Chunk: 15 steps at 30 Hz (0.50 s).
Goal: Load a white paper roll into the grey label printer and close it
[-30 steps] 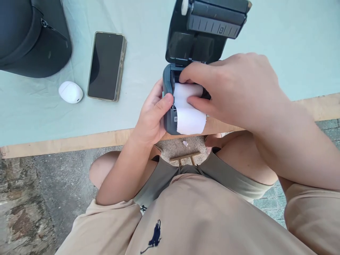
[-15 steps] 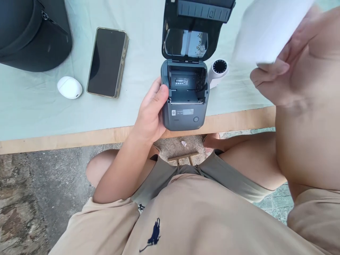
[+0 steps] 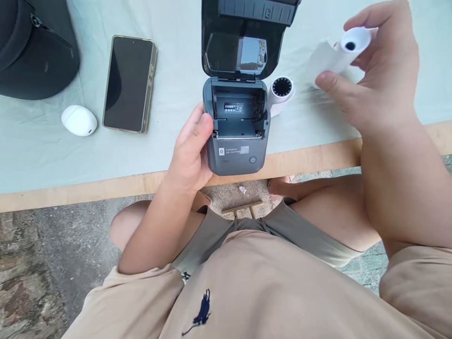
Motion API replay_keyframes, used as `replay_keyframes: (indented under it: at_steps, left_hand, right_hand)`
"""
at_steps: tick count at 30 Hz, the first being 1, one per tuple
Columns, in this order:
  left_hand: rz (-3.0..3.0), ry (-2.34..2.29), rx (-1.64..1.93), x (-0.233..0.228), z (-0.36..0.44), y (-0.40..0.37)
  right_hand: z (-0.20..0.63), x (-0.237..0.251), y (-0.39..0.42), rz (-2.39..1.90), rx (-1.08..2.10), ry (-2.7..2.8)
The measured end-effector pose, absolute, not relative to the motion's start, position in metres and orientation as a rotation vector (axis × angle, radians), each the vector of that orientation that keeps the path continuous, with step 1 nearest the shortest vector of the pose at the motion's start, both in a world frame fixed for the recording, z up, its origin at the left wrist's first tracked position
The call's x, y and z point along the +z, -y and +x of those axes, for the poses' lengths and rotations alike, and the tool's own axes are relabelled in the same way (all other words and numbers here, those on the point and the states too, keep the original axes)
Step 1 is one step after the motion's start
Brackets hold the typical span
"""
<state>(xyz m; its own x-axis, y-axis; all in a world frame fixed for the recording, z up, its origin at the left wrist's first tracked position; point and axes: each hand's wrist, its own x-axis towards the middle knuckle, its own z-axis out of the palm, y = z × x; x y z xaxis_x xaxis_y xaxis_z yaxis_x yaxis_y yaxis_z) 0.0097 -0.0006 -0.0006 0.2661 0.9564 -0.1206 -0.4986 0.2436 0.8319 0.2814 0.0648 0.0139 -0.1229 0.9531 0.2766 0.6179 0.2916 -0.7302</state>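
While left hand (image 3: 192,148) clamps left side of dark printer (image 3: 236,157) over near edge of table (image 3: 310,155), dark-cored roll (image 3: 280,104) sits just right of printer, nearer right hand (image 3: 383,70). Farther right, right hand holds white paper roll (image 3: 359,42) between thumb and fingers, tilted, cored end upward; printer lies to its near left, lid (image 3: 229,54) open at far side.

I hold a dark-grey printer (image 3: 237,153), lid (image 3: 226,33) up, bay (image 3: 238,126) exposed; rightward, I hold a tilted white paper roll (image 3: 345,57), end loose.
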Motion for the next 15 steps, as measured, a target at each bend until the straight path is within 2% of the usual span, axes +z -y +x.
replay_keyframes:
  at_steps: [4, 7, 11, 15]
  left_hand:
    - [0.749, -0.703, 1.154, -0.001, 0.010, 0.002]
    - [0.747, -0.702, 1.165, -0.001, 0.010, 0.002]
    - [0.735, -0.696, 1.136, 0.000, 0.010, 0.002]
    - [0.761, -0.679, 1.125, 0.002, 0.011, 0.002]
  right_hand:
    - [0.283, 0.012, -0.065, -1.774, 0.541, 1.898]
    - [0.281, 0.017, -0.062, -1.551, 0.479, 1.969]
    - [0.266, 0.031, -0.047, -1.286, 0.183, 1.910]
    - [0.241, 0.030, -0.034, -1.175, 0.210, 2.153]
